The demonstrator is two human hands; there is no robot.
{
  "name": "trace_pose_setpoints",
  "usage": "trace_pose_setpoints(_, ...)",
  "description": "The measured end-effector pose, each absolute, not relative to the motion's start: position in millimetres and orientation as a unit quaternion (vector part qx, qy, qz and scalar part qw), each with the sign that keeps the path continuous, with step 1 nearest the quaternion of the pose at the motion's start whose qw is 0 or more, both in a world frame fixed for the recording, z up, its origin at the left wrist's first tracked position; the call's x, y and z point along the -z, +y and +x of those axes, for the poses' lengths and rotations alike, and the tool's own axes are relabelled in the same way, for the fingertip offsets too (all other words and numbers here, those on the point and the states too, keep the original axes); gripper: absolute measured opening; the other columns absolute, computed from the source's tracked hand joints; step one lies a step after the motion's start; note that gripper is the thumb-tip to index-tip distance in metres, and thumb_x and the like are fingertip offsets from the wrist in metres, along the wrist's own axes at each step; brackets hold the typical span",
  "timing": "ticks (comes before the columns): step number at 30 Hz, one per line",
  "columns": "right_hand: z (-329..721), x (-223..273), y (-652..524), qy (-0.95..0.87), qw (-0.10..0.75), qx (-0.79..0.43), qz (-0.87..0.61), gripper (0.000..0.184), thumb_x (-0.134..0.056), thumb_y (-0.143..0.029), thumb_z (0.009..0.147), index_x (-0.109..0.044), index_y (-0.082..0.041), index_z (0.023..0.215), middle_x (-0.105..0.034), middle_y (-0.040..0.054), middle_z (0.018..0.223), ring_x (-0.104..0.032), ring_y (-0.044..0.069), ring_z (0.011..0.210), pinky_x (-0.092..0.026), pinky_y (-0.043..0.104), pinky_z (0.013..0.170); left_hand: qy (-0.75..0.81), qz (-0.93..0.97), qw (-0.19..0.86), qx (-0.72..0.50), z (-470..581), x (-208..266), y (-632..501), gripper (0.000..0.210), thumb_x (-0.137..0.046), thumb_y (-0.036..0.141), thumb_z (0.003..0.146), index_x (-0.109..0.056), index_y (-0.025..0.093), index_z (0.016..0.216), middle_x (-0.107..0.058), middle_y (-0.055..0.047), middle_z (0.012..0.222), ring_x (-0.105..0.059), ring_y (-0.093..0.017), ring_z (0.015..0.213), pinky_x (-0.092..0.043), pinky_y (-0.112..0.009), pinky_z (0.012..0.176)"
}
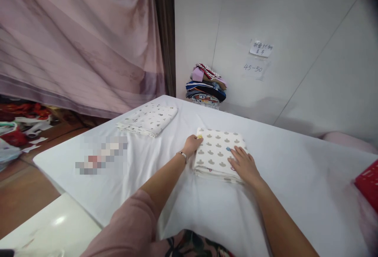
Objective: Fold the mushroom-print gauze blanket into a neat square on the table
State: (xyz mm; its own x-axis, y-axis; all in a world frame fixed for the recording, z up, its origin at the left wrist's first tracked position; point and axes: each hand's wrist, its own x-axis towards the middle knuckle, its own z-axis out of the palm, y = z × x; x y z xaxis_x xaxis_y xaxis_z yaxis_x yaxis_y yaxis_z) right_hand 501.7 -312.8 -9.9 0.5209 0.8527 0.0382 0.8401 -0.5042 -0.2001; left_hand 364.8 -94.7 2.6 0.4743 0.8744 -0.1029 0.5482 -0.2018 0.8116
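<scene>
A folded white cloth (217, 152) with grey mushroom-like prints and a few coloured ones lies in front of me as a thick, layered square. My left hand (193, 145) is closed at its left edge, the thumb on top and the other fingers partly hidden. On the cloth's right side rests my right hand (243, 165), fingers spread and flat over the top layer. Farther left lies a second folded white cloth (150, 119) with small scattered prints, apart from both hands.
A white-covered table (295, 178) spans the view. A pixelated patch (102, 156) hides something on its left. Beyond the far edge stands a stack of folded fabrics (206, 85) by the wall. A pink curtain (88, 40) hangs left; a red object (367, 184) sits right.
</scene>
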Motion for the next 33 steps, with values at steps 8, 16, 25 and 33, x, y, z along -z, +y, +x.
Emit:
trace_pose_setpoints(8,504.1,15.0,-312.6,-0.494,0.104,-0.018,-0.863,0.052,-0.028,-0.048,0.092,-0.041,-0.026,0.137,-0.026,0.0033,0.151,-0.017,0.023,0.139,-0.019,0.048,0.109,0.487,0.757,0.401,-0.172,383.3,-12.9,-74.9,0.035,-0.061,0.049,0.072,-0.059,0.017,0.086,-0.067,-0.01,0.092,-0.063,-0.022,0.082,-0.042,-0.026,0.064)
trace_pose_setpoints(16,503.9,14.9,-312.8,-0.496,0.1,-0.007,-0.862,0.049,-0.029,-0.047,0.092,-0.043,-0.027,0.134,-0.029,0.003,0.15,-0.018,0.023,0.139,-0.021,0.047,0.108,0.499,0.755,0.375,-0.199,406.9,-11.9,-65.6,0.027,-0.053,0.036,0.081,-0.056,0.015,0.098,-0.065,-0.012,0.101,-0.062,-0.02,0.09,-0.041,-0.025,0.069)
trace_pose_setpoints(25,505.3,14.3,-313.8,-0.5,0.112,-0.018,-0.859,0.05,-0.03,-0.048,0.092,-0.041,-0.027,0.136,-0.027,0.0021,0.15,-0.018,0.022,0.139,-0.018,0.047,0.108,0.48,0.784,0.337,-0.203,399.9,-2.8,-62.0,0.02,-0.05,0.036,0.084,-0.054,0.016,0.089,-0.064,-0.014,0.102,-0.059,-0.022,0.097,-0.039,-0.028,0.077)
trace_pose_setpoints(33,507.0,11.4,-313.5,-0.495,0.114,-0.028,-0.861,0.051,-0.029,-0.05,0.092,-0.042,-0.026,0.135,-0.027,0.0036,0.15,-0.017,0.024,0.139,-0.018,0.048,0.108,0.475,0.78,0.378,-0.153,366.5,-14.0,-80.5,0.032,-0.065,0.042,0.07,-0.05,0.018,0.084,-0.065,-0.006,0.086,-0.06,-0.018,0.076,-0.039,-0.024,0.061)
